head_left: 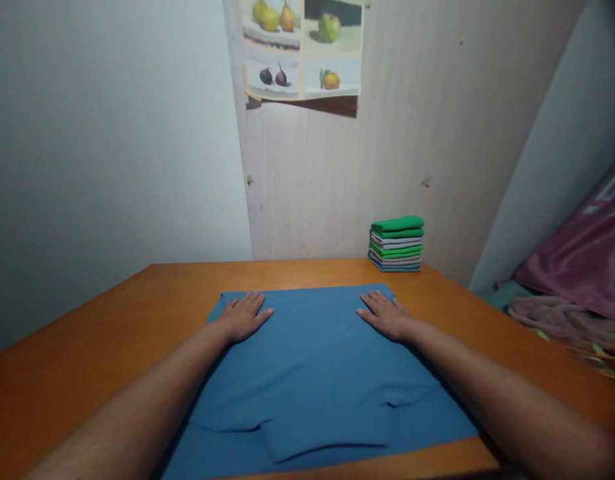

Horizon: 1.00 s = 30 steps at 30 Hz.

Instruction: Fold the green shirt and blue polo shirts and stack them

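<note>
A blue cloth garment (312, 360) lies spread on the table in front of me, its far edge nearly straight. Toward the near side a folded-over flap and a few creases show; the exact kind of garment is not clear. My left hand (244, 316) rests flat on its far left corner area, fingers spread. On the far right part, my right hand (384, 315) also lies palm down with the fingers apart. Neither hand grips anything. My forearms reach in along both sides and cover parts of the garment's side edges.
The orange-brown wooden table (112, 333) reaches back to the wall. At its far right corner stands a stack of folded cloths (396, 244) in green, grey, checked and blue. A fruit poster (303, 50) hangs on the wall. Pink fabric (577, 247) lies off to the right.
</note>
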Available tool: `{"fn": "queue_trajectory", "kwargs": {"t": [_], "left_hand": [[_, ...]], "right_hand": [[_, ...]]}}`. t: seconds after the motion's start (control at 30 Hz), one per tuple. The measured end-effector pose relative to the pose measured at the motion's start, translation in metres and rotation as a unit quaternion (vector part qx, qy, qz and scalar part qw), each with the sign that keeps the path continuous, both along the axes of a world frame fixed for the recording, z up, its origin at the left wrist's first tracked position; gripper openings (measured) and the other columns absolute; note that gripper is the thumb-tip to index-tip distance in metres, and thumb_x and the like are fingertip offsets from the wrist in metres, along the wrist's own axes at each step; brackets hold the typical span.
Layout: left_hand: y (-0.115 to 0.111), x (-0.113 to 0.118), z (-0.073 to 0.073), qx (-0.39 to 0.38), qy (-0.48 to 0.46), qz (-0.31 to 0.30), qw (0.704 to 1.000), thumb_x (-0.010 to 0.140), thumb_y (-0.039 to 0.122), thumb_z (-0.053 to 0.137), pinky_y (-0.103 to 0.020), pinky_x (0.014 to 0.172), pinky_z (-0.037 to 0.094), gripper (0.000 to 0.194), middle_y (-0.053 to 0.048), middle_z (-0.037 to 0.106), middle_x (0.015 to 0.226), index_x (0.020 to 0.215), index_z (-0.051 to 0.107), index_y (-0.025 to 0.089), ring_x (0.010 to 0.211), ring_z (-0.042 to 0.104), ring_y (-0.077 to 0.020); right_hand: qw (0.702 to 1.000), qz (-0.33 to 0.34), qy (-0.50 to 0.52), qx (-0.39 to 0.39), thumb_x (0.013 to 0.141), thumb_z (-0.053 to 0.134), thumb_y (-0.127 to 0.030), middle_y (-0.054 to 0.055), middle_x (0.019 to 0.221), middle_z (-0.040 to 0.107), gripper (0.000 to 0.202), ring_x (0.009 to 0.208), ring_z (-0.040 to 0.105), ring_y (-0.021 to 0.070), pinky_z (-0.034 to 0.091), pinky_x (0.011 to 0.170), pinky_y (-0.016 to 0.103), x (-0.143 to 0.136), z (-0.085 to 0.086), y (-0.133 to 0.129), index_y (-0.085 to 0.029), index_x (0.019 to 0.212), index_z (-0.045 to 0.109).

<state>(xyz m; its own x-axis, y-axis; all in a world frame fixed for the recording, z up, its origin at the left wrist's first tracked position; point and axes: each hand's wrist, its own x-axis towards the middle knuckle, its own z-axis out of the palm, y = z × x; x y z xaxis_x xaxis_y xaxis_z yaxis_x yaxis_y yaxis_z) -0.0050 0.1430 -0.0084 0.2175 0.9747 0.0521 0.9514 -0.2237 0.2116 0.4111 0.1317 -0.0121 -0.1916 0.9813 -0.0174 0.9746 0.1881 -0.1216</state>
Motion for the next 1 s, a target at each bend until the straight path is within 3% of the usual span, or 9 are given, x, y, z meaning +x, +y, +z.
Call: {"fn": "queue_trajectory", "kwargs": {"t": [0.2, 0.4, 0.5, 0.57, 0.7, 0.77, 0.83, 0.93, 1.0], "left_hand": [[0.022, -0.006, 0.0, -0.003, 0.022, 0.01, 1.0, 0.091, 0.071, 0.03, -0.056, 0.119, 0.015, 0.082, -0.014, 0.032, 0.161, 0.154, 0.038, 0.02, 0.151, 0.024, -0.0326], [0.024, -0.004, 0.003, -0.004, 0.037, 0.009, 0.999, 0.091, 0.073, 0.027, -0.054, 0.119, 0.015, 0.084, -0.014, 0.03, 0.162, 0.155, 0.035, 0.02, 0.151, 0.023, -0.0323], [0.023, -0.001, 0.009, -0.005, 0.034, 0.011, 0.999, 0.092, 0.069, 0.032, -0.056, 0.118, 0.017, 0.079, -0.015, 0.035, 0.16, 0.152, 0.041, 0.019, 0.149, 0.027, -0.0346], [0.019, 0.006, 0.018, -0.003, 0.028, 0.002, 1.0, 0.091, 0.063, 0.041, -0.057, 0.115, 0.024, 0.069, -0.017, 0.045, 0.153, 0.142, 0.054, 0.019, 0.143, 0.036, -0.0374], [-0.008, 0.039, 0.045, 0.031, -0.066, -0.083, 0.994, 0.088, 0.043, 0.055, -0.044, 0.103, 0.042, 0.039, -0.015, 0.068, 0.123, 0.115, 0.069, 0.019, 0.115, 0.06, -0.0315], [-0.031, 0.063, 0.058, 0.011, -0.15, -0.129, 0.98, 0.09, 0.038, 0.053, -0.038, 0.094, 0.048, 0.028, -0.01, 0.072, 0.109, 0.105, 0.071, 0.022, 0.102, 0.064, -0.0259], [-0.054, 0.085, 0.066, -0.025, -0.196, -0.219, 0.955, 0.092, 0.035, 0.054, -0.036, 0.093, 0.049, 0.024, -0.006, 0.072, 0.103, 0.101, 0.073, 0.023, 0.098, 0.064, -0.0225], [-0.077, 0.106, 0.064, -0.039, -0.18, -0.308, 0.933, 0.094, 0.028, 0.053, -0.035, 0.096, 0.048, 0.025, -0.006, 0.071, 0.105, 0.106, 0.074, 0.022, 0.101, 0.063, -0.0204], [-0.081, 0.109, 0.055, -0.041, -0.16, -0.323, 0.932, 0.094, 0.024, 0.053, -0.035, 0.096, 0.048, 0.026, -0.007, 0.071, 0.105, 0.11, 0.073, 0.021, 0.101, 0.063, -0.0202]], "right_hand": [[1.0, 0.012, 0.003, 0.004, 0.094, 0.018, -0.074, 0.01, 0.165, 0.023, 0.083, 0.152, 0.015, 0.0305, 0.012, 0.12, 0.057, -0.001, 0.001, 0.026, -0.023, 0.159, 0.027], [1.0, 0.012, 0.007, 0.009, 0.094, 0.017, -0.075, 0.009, 0.165, 0.022, 0.083, 0.152, 0.014, 0.0302, 0.011, 0.12, 0.057, -0.001, 0.0, 0.032, -0.023, 0.159, 0.027], [1.0, 0.013, 0.005, 0.008, 0.094, 0.016, -0.075, 0.009, 0.165, 0.021, 0.084, 0.152, 0.014, 0.0302, 0.011, 0.12, 0.057, 0.0, 0.0, 0.031, -0.022, 0.159, 0.027], [1.0, 0.013, 0.007, 0.008, 0.094, 0.017, -0.074, 0.009, 0.165, 0.022, 0.083, 0.152, 0.014, 0.0303, 0.011, 0.12, 0.057, 0.0, 0.001, 0.03, -0.022, 0.158, 0.028], [1.0, 0.011, 0.011, 0.009, 0.095, 0.018, -0.074, 0.009, 0.165, 0.023, 0.082, 0.152, 0.015, 0.0308, 0.011, 0.12, 0.057, 0.0, 0.0, 0.031, -0.023, 0.158, 0.028], [1.0, 0.011, 0.009, 0.01, 0.094, 0.018, -0.074, 0.009, 0.165, 0.023, 0.082, 0.152, 0.015, 0.031, 0.011, 0.12, 0.058, 0.0, 0.0, 0.032, -0.023, 0.158, 0.028], [1.0, 0.012, 0.006, 0.008, 0.094, 0.018, -0.075, 0.009, 0.165, 0.022, 0.084, 0.152, 0.016, 0.031, 0.011, 0.12, 0.058, 0.0, 0.0, 0.033, -0.023, 0.158, 0.028], [1.0, 0.011, 0.0, 0.006, 0.093, 0.017, -0.076, 0.009, 0.165, 0.022, 0.085, 0.152, 0.016, 0.031, 0.011, 0.12, 0.058, 0.0, 0.0, 0.034, -0.024, 0.159, 0.027], [1.0, 0.011, -0.002, 0.008, 0.093, 0.016, -0.076, 0.009, 0.165, 0.022, 0.085, 0.152, 0.015, 0.0308, 0.011, 0.12, 0.058, 0.001, 0.0, 0.035, -0.024, 0.158, 0.027]]}}
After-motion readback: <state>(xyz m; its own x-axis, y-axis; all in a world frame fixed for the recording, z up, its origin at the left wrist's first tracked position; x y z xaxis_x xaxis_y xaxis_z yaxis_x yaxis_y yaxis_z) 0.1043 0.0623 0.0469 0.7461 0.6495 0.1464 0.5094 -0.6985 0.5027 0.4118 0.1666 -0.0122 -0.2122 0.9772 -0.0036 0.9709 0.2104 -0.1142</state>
